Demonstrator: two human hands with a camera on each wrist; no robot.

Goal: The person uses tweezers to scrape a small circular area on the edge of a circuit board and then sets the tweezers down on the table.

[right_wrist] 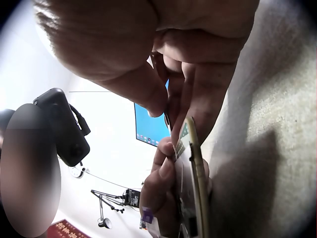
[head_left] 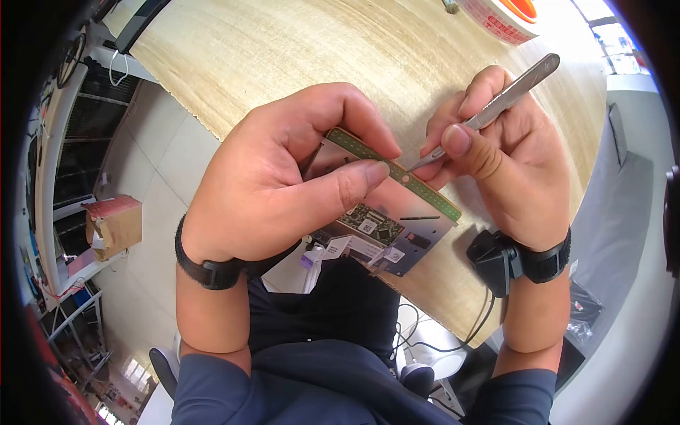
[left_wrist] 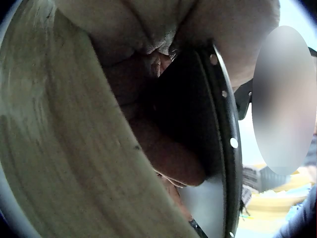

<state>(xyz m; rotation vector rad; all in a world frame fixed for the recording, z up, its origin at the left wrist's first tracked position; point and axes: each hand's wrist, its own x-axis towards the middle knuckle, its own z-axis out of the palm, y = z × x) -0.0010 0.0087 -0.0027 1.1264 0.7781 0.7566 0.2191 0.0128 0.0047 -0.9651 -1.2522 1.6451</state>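
Observation:
My left hand [head_left: 276,177] grips a thin flat display-like panel [head_left: 418,248], its thumb on the near face and its fingers curled over the top edge. A green perforated strip [head_left: 435,201] runs along that edge; lower on the face are a small circuit board, white stickers and a white strip [head_left: 338,246]. My right hand [head_left: 524,166] pinches a silver scalpel-style handle [head_left: 520,85] between thumb and fingers. The tool slants down, its tip right at the green strip. In the right wrist view the panel [right_wrist: 199,183] is seen edge-on. The left wrist view shows its dark underside [left_wrist: 188,104].
Beneath the hands is a wooden table [head_left: 283,60]. A tape roll [head_left: 496,21] with an orange core stands at its far right. A black cable [head_left: 489,315] hangs from the right wrist camera [head_left: 492,262]. A cardboard box [head_left: 117,227] sits on a shelf to the left.

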